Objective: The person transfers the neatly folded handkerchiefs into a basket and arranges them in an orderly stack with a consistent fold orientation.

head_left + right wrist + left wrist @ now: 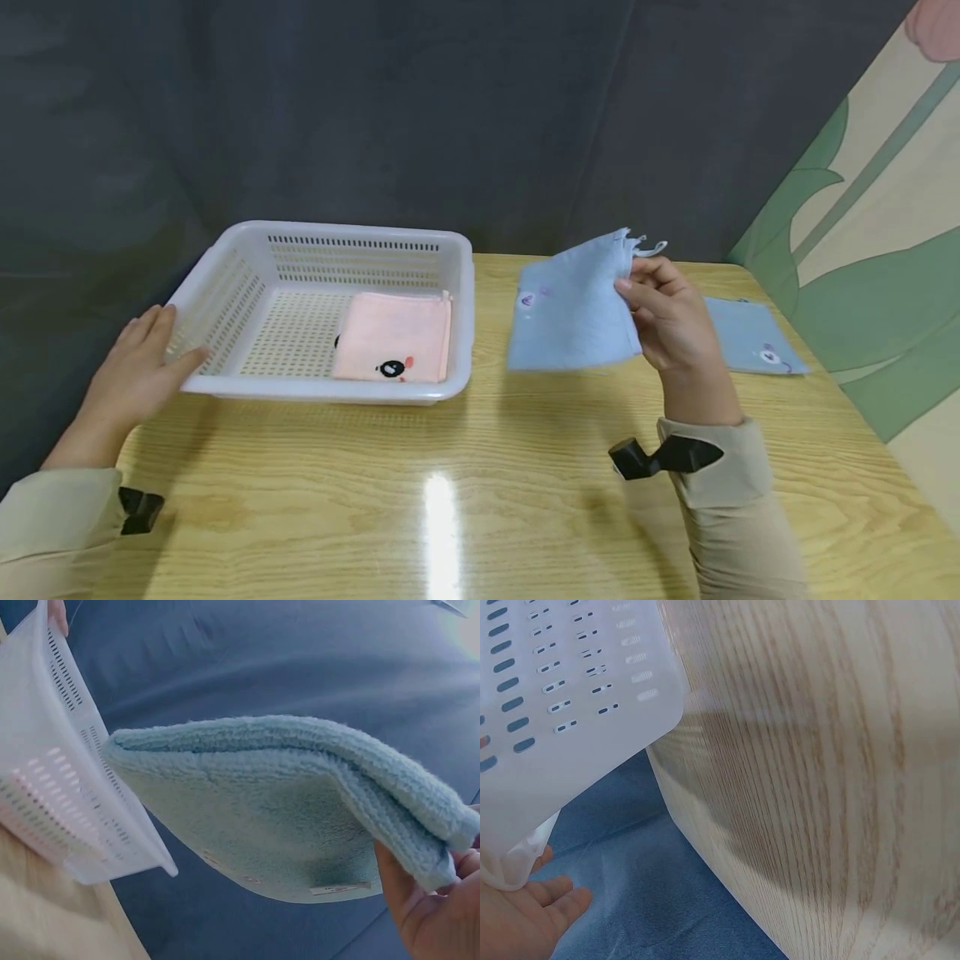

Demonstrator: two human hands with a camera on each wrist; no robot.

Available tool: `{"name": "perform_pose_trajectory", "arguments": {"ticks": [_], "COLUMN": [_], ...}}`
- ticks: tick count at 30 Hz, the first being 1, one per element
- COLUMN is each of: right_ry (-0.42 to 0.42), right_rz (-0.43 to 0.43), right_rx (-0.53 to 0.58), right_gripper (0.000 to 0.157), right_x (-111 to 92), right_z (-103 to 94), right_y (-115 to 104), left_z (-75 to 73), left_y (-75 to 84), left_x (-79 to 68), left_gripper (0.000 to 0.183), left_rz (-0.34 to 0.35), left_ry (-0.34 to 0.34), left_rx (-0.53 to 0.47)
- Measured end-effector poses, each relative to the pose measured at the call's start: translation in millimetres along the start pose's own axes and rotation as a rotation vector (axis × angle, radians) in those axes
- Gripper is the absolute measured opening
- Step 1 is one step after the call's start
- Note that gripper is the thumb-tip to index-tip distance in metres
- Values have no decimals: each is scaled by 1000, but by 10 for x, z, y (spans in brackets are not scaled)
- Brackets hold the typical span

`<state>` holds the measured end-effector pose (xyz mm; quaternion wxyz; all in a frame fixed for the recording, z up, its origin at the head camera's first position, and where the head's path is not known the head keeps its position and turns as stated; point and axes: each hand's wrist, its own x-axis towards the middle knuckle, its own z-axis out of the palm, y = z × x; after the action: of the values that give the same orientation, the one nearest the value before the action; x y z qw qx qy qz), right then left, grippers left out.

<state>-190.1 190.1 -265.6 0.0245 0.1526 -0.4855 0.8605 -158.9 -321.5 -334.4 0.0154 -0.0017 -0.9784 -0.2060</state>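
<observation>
A white plastic basket [450, 387] stands on the table with a folded pink towel [393, 333] inside its right half. My left hand [138, 367] holds the basket's left rim near the front corner, thumb over the inner side and fingers outside. Right of the basket, my right hand [667, 312] pinches a folded light-blue towel [573, 308] by its edge, above the table. The right wrist view shows the folded layers of this blue towel [262, 802] hanging sideways from the thumb and fingers. Another folded blue towel [753, 333] lies behind the right hand.
The wooden table [337, 492] runs beneath everything. A dark cloth [375, 108] hangs along its back and left. At the right rises a wall panel [885, 275] with a plant pattern.
</observation>
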Motion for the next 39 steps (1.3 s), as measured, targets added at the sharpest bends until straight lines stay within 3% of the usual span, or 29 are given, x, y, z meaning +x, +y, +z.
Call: {"name": "perform_pose_trajectory", "arguments": {"ticks": [7, 13, 25, 39], "right_ry": [-26, 19, -35, 57], "right_rz": [22, 21, 28, 122], "right_rx": [75, 113, 172, 95], "right_gripper": [23, 19, 21, 38], "right_x": [94, 137, 242, 331], "right_z": [139, 216, 407, 617], "right_y": [40, 112, 292, 561], "left_z": [15, 8, -12, -5], "left_y": [-21, 5, 45, 17], "left_x": [-44, -40, -3, -8], "left_gripper": [75, 74, 74, 74], "left_rz": [2, 13, 16, 9], "left_ry": [-7, -11, -1, 21], "left_rx": [0, -7, -14, -3]}}
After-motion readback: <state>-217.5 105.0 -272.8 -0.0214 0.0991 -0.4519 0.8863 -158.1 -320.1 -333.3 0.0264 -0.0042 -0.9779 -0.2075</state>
